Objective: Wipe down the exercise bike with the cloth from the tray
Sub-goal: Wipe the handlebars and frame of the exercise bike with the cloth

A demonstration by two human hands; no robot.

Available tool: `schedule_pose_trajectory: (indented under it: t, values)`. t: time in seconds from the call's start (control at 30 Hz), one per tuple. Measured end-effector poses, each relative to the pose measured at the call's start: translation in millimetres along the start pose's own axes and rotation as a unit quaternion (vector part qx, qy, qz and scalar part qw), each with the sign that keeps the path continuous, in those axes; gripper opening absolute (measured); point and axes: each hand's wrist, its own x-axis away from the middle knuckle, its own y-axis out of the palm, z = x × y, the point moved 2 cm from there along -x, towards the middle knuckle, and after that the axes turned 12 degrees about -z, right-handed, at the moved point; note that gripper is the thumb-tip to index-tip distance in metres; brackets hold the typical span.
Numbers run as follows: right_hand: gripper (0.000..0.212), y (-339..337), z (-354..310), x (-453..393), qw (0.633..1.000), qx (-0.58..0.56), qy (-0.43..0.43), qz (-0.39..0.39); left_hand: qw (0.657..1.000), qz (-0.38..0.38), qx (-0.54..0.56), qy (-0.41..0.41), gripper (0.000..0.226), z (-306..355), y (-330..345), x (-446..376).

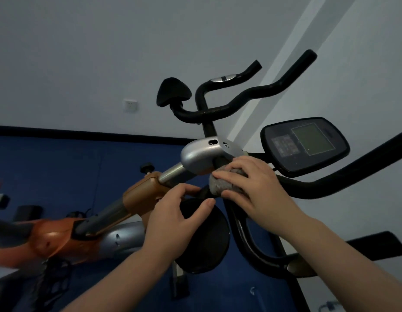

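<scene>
Right hand presses cloth (apparently grey) beside console.

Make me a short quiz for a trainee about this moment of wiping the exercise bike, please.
1. True or false: the right hand presses the grey cloth on the bike, just below the silver housing.
2. Which hand has no cloth? A) left hand B) right hand
3. Fill in: the console screen lies to the ____ of the cloth in the picture.

Key:
1. True.
2. A; its fingers rest near the copper-coloured clamp.
3. Right.
</scene>
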Motion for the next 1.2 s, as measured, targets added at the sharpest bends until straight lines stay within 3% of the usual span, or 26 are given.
schedule_pose_trajectory:
  t: [0.17,0.27,0.43,0.63,0.8,0.97,1.2]
  values:
    - [0.031,5.1,-18.5,-15.8,0.995,-0.093,-0.004,0.032,1.000,-0.008,0.000,-0.001,0.041,2.6,0.0,0.2]
    - [0.028,5.2,-19.1,-17.9,0.998,-0.054,-0.042,0.007,1.000,-0.010,-0.014,-0.014,0.046,2.5,-0.1,0.9]
    - [0.024,-11.4,-3.5,-23.4,0.994,-0.040,0.060,0.085,1.000,-0.003,-0.004,-0.028,0.048,0.5,0.1,1.5]
    - [0.024,2.4,-26.9,-12.1,0.999,-0.030,0.013,0.030,1.000,-0.022,-0.010,-0.015,0.047,1.9,-1.6,1.1]
    - [0.022,-17.7,0.2,-6.6,0.993,-0.018,0.099,0.068,0.999,-0.018,-0.036,0.010,0.043,5.0,-4.4,1.2]
    - [0.023,4.6,-34.4,-19.1,0.993,-0.055,0.071,0.079,0.998,-0.010,-0.043,0.039,0.034,8.5,-5.7,0.2]
    - [0.027,-22.7,13.8,23.8,0.968,-0.044,0.212,0.131,0.990,-0.048,-0.122,0.058,0.024,26.7,-7.9,-12.9]
